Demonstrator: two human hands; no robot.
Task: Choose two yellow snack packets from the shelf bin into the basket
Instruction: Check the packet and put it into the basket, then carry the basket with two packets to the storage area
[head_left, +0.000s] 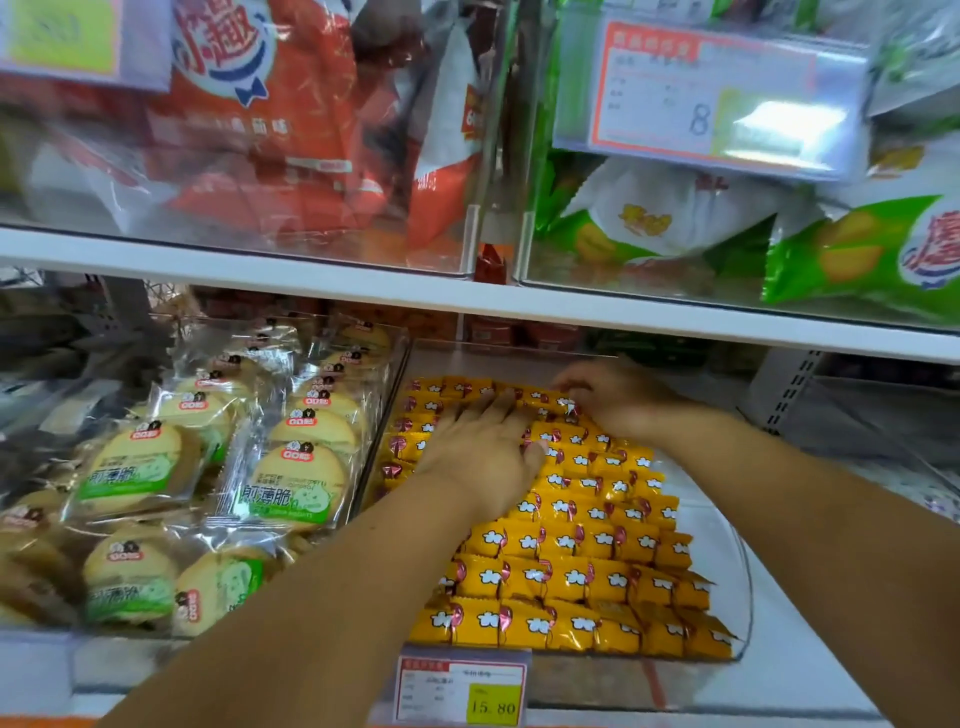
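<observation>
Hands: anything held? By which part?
Right hand seems to pinch one yellow snack packet by its edge; left hand rests flat, holding nothing.

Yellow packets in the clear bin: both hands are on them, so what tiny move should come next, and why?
Probably lift the right hand slightly, drawing out the back-row packet that its curled fingertips seem to pinch. The left hand lies flat on neighbouring yellow packets, likely holding them down while that one comes free.
</observation>
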